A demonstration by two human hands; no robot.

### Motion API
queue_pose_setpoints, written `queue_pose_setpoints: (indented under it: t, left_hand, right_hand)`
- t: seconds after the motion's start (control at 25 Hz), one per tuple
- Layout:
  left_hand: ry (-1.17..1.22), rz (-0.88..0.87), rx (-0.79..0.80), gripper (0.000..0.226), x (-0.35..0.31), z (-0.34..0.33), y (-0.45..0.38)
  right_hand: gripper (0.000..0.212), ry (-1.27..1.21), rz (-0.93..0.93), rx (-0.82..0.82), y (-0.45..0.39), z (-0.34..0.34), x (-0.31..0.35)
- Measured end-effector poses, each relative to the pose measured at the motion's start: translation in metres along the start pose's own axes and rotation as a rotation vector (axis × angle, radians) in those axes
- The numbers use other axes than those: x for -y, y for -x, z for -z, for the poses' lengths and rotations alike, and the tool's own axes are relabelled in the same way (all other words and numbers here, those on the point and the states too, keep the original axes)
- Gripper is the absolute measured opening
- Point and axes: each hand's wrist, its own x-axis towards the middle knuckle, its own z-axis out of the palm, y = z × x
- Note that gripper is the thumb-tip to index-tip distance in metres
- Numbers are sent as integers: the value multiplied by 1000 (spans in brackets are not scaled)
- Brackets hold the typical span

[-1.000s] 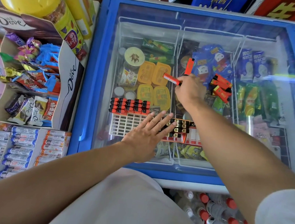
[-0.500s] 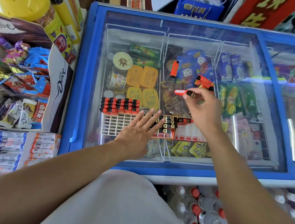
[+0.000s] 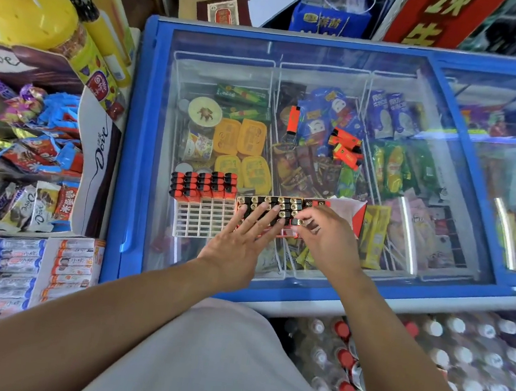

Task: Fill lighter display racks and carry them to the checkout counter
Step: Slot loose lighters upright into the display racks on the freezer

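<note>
At the bottom of the frame a person's two bare forearms reach up from a grey garment toward the glass lid of a blue chest freezer (image 3: pixel 138 149). Low on the right, under the freezer, stand packs of bottles (image 3: pixel 470 351) with white and red caps.

The left hand (image 3: pixel 238 244) lies flat with straight, spread fingers on a red lighter rack (image 3: pixel 267 215) near the middle of the frame, where black-topped lighters stand in rows. The right hand (image 3: pixel 326 235), just beside it, has its fingertips curled and pinches one lighter (image 3: pixel 298 222) at the rack's near edge. Touching this rack on the left is a white rack (image 3: pixel 199 217); only its far rows hold red lighters with black tops.

Further up, on the glass, lie loose orange lighters (image 3: pixel 345 147), one apart to the left and a few together on the right.

At the left of the frame a cardboard display box (image 3: pixel 97 151) reads "Dove" and holds wrapped sweets. In the upper right a red sign (image 3: pixel 437 19) bears yellow Chinese characters, which I cannot read fully.
</note>
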Motion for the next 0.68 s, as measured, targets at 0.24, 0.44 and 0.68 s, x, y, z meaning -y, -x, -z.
queue_pose_setpoints:
  t: [0.24,0.44,0.68]
  left_hand:
    - [-5,0,-5,103,2,-3,-1]
    - [1,2,-2,104,2,-4,-1]
    - [5,-2,0,102,2,-2,0]
  right_hand:
    - [16,153,55,-8,6,1,3]
    - [27,-113,-113,20,4,1,-3]
    - [25,15,-56,-29,8,-8,-4]
